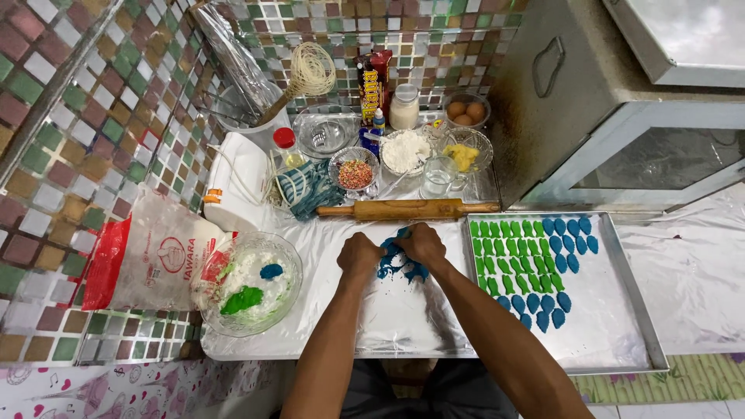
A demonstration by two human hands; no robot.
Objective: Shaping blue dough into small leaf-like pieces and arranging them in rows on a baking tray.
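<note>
On the foil-covered counter [326, 326], both hands, left hand [360, 254] and right hand [423, 242], are clamped on the blue dough [397, 262]; I'd knead with even, firm presses, keeping it clear of the tray [613, 341].

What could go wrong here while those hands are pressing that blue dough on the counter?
The left hand and right hand knead the blue dough just in front of the wooden rolling pin. A hard push forward might roll it into the glass bowls behind, such as the sprinkles bowl. The baking tray of shaped blue and green pieces lies close beside the right forearm, so a sideways sweep could squash some.
</note>
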